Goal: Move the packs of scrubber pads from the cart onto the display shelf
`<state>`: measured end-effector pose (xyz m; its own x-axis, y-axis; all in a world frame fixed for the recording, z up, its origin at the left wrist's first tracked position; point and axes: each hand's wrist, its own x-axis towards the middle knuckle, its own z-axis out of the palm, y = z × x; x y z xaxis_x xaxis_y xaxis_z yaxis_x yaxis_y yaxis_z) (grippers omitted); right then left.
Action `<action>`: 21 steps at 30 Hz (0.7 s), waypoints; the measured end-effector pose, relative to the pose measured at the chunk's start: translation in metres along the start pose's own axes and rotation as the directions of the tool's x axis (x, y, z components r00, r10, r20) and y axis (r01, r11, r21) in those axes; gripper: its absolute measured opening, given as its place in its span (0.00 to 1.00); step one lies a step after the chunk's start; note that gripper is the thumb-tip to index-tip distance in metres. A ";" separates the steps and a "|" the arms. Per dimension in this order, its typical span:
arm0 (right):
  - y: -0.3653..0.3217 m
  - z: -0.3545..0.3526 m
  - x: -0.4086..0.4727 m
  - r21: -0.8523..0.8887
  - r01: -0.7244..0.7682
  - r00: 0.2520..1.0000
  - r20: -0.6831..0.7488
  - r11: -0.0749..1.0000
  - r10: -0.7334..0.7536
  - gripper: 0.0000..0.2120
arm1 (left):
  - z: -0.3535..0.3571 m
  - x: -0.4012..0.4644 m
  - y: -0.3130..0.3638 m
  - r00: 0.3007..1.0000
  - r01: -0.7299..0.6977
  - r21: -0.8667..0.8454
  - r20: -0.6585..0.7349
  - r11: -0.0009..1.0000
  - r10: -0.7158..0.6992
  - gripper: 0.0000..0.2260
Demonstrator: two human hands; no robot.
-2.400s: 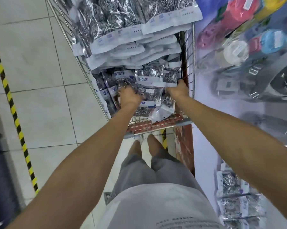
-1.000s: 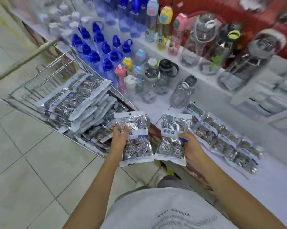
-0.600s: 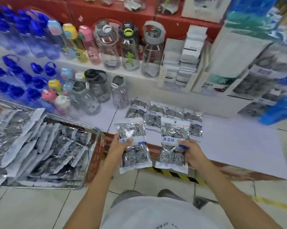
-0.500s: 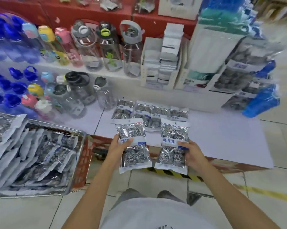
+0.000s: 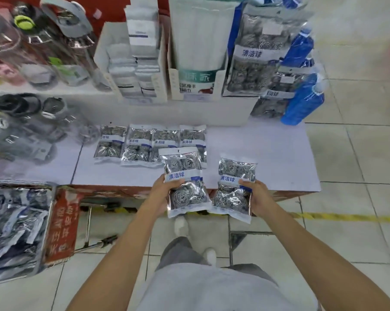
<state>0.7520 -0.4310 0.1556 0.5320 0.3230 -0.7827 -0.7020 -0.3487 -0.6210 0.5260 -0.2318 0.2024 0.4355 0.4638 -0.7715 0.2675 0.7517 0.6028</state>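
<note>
Head view: the left hand (image 5: 161,196) grips one scrubber pack (image 5: 185,182) by its left edge at frame centre, and the right hand (image 5: 258,198) grips a second pack (image 5: 234,189) just beside it, both over the front edge of the display shelf (image 5: 268,153). Four packs (image 5: 149,143) lie in a row on the shelf beyond. At lower left the cart (image 5: 61,223) holds more packs.

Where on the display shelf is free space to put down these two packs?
Bare shelf surface lies right of the row of packs, below the blue bottles. Left of the row it is crowded with water bottles.
</note>
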 end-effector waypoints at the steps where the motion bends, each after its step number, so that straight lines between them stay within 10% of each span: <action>1: -0.004 -0.001 0.008 -0.012 -0.009 1.000 -0.011 1.000 0.009 0.15 | 0.004 0.007 0.003 1.000 0.002 0.019 0.000 1.000 -0.002 0.18; 8: -0.036 0.014 0.077 -0.118 -0.013 0.999 -0.036 0.993 0.009 0.22 | 0.023 0.083 0.035 1.000 0.018 0.018 0.001 1.000 -0.018 0.15; 13: -0.060 0.039 0.133 -0.207 -0.003 0.998 -0.058 0.978 -0.010 0.18 | 0.020 0.164 0.057 0.999 0.037 0.016 0.028 0.999 -0.038 0.57; 17: -0.069 0.056 0.177 -0.242 -0.008 0.998 -0.070 0.970 -0.009 0.15 | 0.032 0.198 0.074 0.997 0.076 0.088 0.016 0.993 -0.078 0.16; 21: -0.072 0.067 0.217 -0.256 -0.028 0.995 -0.096 0.966 0.003 0.19 | 0.037 0.235 0.081 0.998 0.049 0.169 0.021 0.984 -0.054 0.15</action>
<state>0.8865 -0.2771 0.0333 0.5728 0.2360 -0.7850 -0.5718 -0.5712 -0.5889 0.6817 -0.0787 0.0775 0.4387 0.4126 -0.7983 0.4303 0.6834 0.5897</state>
